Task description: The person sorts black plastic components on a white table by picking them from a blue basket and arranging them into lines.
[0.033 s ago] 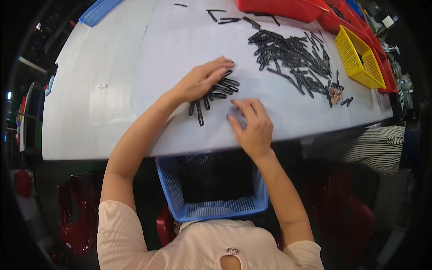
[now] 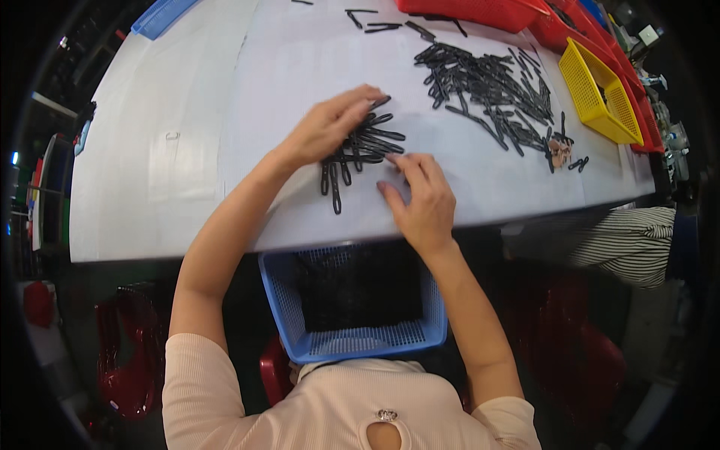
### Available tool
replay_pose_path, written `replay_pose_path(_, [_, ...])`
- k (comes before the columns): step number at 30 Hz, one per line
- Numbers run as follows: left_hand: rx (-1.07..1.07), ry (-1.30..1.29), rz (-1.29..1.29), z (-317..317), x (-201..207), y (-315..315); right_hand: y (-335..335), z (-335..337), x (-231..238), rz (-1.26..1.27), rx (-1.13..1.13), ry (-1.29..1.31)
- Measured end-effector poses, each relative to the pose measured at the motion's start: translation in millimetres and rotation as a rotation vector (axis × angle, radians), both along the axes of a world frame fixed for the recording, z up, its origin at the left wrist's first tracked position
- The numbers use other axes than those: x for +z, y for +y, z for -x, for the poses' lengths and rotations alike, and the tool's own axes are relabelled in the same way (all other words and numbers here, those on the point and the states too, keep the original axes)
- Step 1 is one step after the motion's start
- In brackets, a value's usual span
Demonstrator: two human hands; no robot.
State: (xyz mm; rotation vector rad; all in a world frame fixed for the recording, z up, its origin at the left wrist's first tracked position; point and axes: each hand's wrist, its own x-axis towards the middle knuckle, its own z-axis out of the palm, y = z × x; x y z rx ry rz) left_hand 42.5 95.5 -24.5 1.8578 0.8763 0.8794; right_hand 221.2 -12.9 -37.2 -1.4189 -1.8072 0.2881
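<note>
Head view, with twelve o'clock pointing away from the wearer and the middle of the view as the dial's centre: nearest, at six, a blue basket (image 2: 367, 351) sits below the edge of the white table (image 2: 157, 202). The right hand (image 2: 424, 202), between two and three, is half curled, thumb parted from forefinger around a bare gap; its forefinger tip meets or nearly meets the small pile (image 2: 364, 146) of slim black pieces at twelve. Over that pile's left side, at eleven, lies the left hand (image 2: 326, 127), fingers stretched and close together; whether it grips any piece I cannot tell. Farther off, a larger black heap (image 2: 487, 86) spreads between one and two, a yellow basket (image 2: 579, 88) stands at two, and a red basket (image 2: 469, 11) at one.
</note>
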Motion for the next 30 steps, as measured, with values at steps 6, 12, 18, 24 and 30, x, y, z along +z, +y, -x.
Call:
replay_pose_path(6, [0.488, 0.107, -0.13, 27, 18, -76, -1, 2, 0, -0.041, -0.004, -0.079])
replay_pose_path(12, [0.531, 0.467, -0.408, 0, 6, -162, -23, 21, 6, -0.01, 0.074, 0.077])
replay_pose_path(18, [0.589, 0.599, -0.542, 14, -10, -150, -18, 0, -1, -0.015, 0.084, -0.02])
replay_pose_path(24, [0.532, 0.702, -0.575, 32, -9, -144, -31, -13, 10, 0.026, 0.024, -0.238])
replay_pose_path(30, [0.59, 0.783, -0.746, 31, -5, -136, 1, -28, 17, 0.018, 0.151, -0.296])
